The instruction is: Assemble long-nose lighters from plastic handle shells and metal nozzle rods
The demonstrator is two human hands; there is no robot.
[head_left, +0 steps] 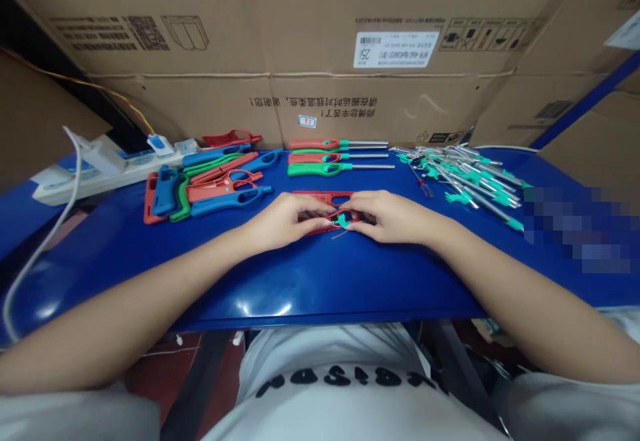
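At the middle of the table, my left hand (277,222) has its fingers and thumb closed on a red lighter handle half (316,229). My right hand (393,218) grips the other end of that half, its thumb against a green trigger piece (343,220) set in the opening. A thin wire sticks out below the trigger. Just behind lies a second red handle half (320,194), partly hidden by my fingers. Part of the held half is covered by both hands.
Loose red, blue and green handle shells (225,204) are piled at left beside a white power strip (115,174). Assembled lighters (320,169) lie in a row behind my hands. Metal rods with green triggers (480,184) and a screwdriver (425,188) lie at right. A cardboard wall (200,104) closes the back.
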